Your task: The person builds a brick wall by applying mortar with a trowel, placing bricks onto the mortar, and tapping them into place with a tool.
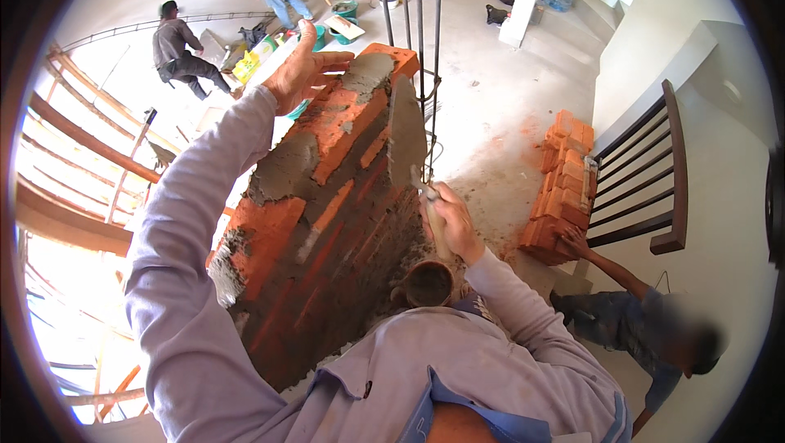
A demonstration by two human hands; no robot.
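A partly built wall of orange bricks [353, 125] rises in front of me, its side face smeared with wet grey mortar [282, 166]. More mortar lies between and over the top bricks. My left hand [301, 75] is raised at the far top end of the wall, fingers spread, holding nothing that I can see. On the right side of the wall, my right hand [455, 222] grips the pale handle of a trowel [407, 134]. Its grey blade stands steeply, close against the wall's far right edge. Whether mortar is on the blade's other face is hidden.
Upright steel bars [420, 34] stand just beyond the wall. A round dark container [429, 283] sits below my right hand. At right, a co-worker's hand [574, 241] touches a brick stack [564, 185] by a dark railing [672, 165]. Two more people are at far left.
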